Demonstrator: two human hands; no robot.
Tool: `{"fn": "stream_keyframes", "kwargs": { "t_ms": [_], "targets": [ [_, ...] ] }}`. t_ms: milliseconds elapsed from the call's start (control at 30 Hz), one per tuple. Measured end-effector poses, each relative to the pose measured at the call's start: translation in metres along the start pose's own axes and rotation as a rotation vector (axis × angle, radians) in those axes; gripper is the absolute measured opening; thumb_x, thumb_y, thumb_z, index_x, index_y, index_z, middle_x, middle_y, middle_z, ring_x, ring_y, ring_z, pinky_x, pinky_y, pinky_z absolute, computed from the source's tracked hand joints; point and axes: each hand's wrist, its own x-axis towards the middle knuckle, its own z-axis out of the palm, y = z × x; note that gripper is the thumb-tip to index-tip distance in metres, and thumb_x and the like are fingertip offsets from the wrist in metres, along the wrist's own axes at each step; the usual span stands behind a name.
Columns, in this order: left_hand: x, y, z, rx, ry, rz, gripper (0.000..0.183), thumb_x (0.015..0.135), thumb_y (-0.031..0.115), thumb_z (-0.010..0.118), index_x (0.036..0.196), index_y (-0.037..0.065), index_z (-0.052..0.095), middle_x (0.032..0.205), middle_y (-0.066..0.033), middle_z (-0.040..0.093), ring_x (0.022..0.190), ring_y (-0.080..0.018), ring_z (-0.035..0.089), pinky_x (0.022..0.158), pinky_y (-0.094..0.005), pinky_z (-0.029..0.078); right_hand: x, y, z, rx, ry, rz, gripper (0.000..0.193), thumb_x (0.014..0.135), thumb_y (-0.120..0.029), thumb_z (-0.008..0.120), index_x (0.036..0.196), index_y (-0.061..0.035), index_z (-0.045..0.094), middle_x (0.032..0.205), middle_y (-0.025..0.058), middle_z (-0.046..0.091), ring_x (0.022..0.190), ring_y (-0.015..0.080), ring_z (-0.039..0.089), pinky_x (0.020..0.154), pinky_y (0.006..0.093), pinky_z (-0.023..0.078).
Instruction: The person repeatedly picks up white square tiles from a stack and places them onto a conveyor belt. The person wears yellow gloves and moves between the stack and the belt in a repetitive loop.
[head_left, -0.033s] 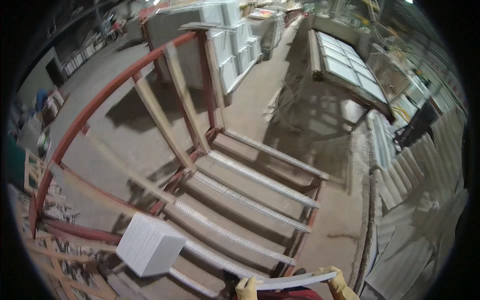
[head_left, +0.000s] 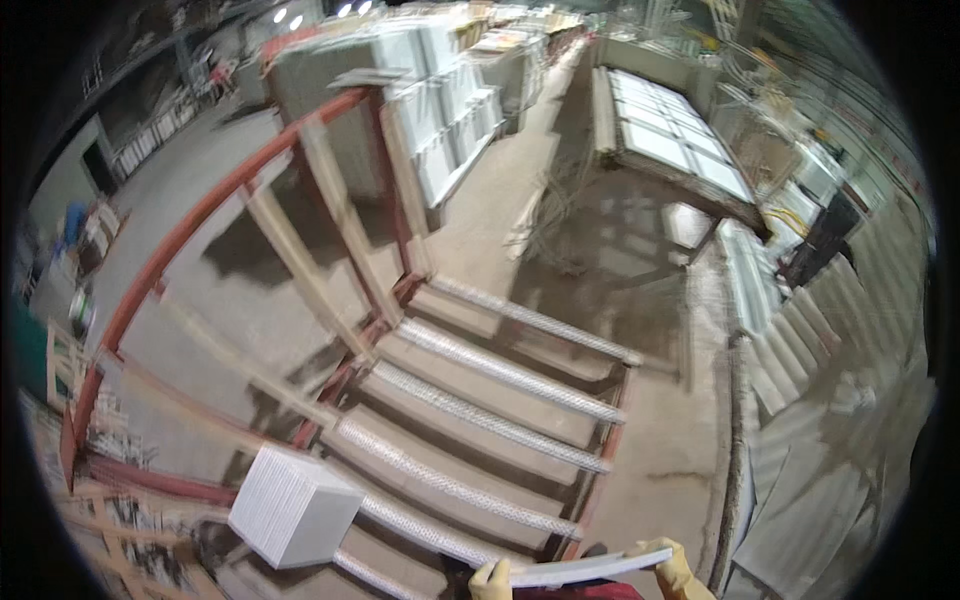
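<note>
Slab [head_left: 590, 570] up, left grip [head_left: 490, 580] and right grip [head_left: 676, 570] each pinching an end, presumably for balance, while over left perforated rails [head_left: 505, 367] of the red rack [head_left: 250, 165] bear the tile stack [head_left: 295, 505].

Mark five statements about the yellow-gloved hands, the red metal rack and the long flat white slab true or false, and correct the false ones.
1. The yellow-gloved left hand and yellow-gloved right hand hold the long flat white slab. True.
2. The slab rests on a stack. False: it is apart from the block-shaped stack of white panels.
3. Pale speckled bars cross the red metal rack. True.
4. The stack stands right of both hands. False: it is to their left.
5. Grey corrugated sheets lie on the picture's right side. True.
</note>
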Motion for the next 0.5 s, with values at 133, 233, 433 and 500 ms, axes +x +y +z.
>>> {"fn": "stream_keyframes", "kwargs": {
  "t_ms": [133, 233, 433, 500],
  "targets": [
    [-0.041, 0.016, 0.09, -0.218, -0.192, 0.069, 0.023, 0.088, 0.019, 0.062, 0.073, 0.002, 0.063, 0.074, -0.0067, 0.066, 0.065, -0.0148, 0.055, 0.06, -0.0324, 0.045, -0.039, -0.058, -0.071, 0.374, 0.431, 0.281, 0.023, 0.073, -0.014, 0.077, 0.07, 0.0046, 0.065, 0.064, 0.0148, 0.066, 0.065, 0.0209, 0.066, 0.058, 0.0291, 0.053],
    [-0.085, 0.064, 0.161, -0.01, -0.378, 0.094, 0.024, 0.09, 0.02, 0.06, 0.071, 0.006, 0.065, 0.064, -0.0037, 0.063, 0.058, -0.014, 0.054, 0.057, -0.0314, 0.045, -0.074, -0.053, -0.142, 0.428, 0.541, 0.218, 0.024, 0.072, -0.016, 0.078, 0.069, 0.0044, 0.065, 0.063, 0.0146, 0.066, 0.063, 0.0204, 0.065, 0.056, 0.0285, 0.053],
    [-0.165, 0.128, 0.29, 0.34, -0.648, 0.176, 0.021, 0.086, 0.02, 0.062, 0.077, 0.001, 0.064, 0.075, -0.0086, 0.066, 0.067, -0.0162, 0.059, 0.064, -0.0329, 0.047, -0.114, -0.056, -0.239, 0.457, 0.721, 0.066, 0.027, 0.071, -0.019, 0.079, 0.067, 0.0042, 0.065, 0.061, 0.0143, 0.065, 0.058, 0.0193, 0.064, 0.052, 0.0273, 0.051],
    [-0.193, 0.138, 0.332, 0.295, -0.69, 0.269, 0.036, 0.089, 0.026, 0.06, 0.067, -0.002, 0.062, 0.068, -0.0124, 0.069, 0.057, -0.014, 0.061, 0.059, -0.0295, 0.049, -0.118, -0.06, -0.27, 0.429, 0.762, -0.005, 0.028, 0.07, -0.019, 0.08, 0.066, 0.0041, 0.065, 0.06, 0.0142, 0.065, 0.056, 0.0189, 0.063, 0.051, 0.0269, 0.05]
  ]
}}
